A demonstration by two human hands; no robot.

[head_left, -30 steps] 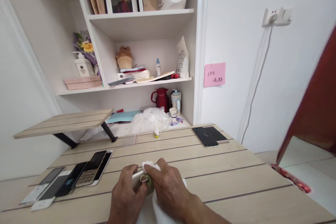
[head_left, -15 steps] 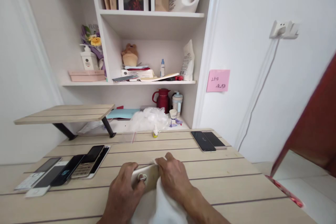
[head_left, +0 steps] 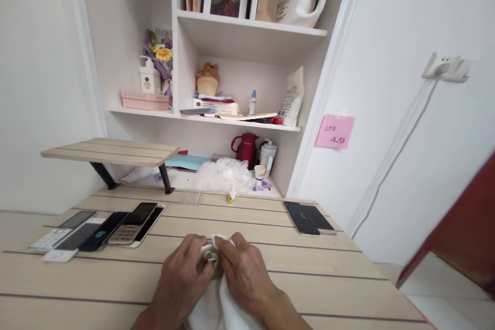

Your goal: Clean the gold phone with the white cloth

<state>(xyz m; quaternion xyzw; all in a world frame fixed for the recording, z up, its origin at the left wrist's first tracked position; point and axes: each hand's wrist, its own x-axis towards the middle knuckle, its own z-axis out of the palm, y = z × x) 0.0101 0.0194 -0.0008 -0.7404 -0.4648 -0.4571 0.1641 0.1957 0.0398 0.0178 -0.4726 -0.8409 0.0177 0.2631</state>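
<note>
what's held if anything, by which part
Left hand: seemingly a phone, by its left end, thumb at ring. Right hand: white cloth, pinched near the phone's top edge.

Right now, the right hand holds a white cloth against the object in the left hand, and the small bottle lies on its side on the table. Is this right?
One error: the small bottle stands upright on the table, as the head view shows. The right hand does hold a white cloth against the object in the left hand.

L hand [head_left: 180,270] grips ringed obj. [head_left: 211,256], R hand [head_left: 247,270] wht cloth [head_left: 212,309]; 1 sm. bottle [head_left: 231,196] on tbl [head_left: 332,273].
</note>
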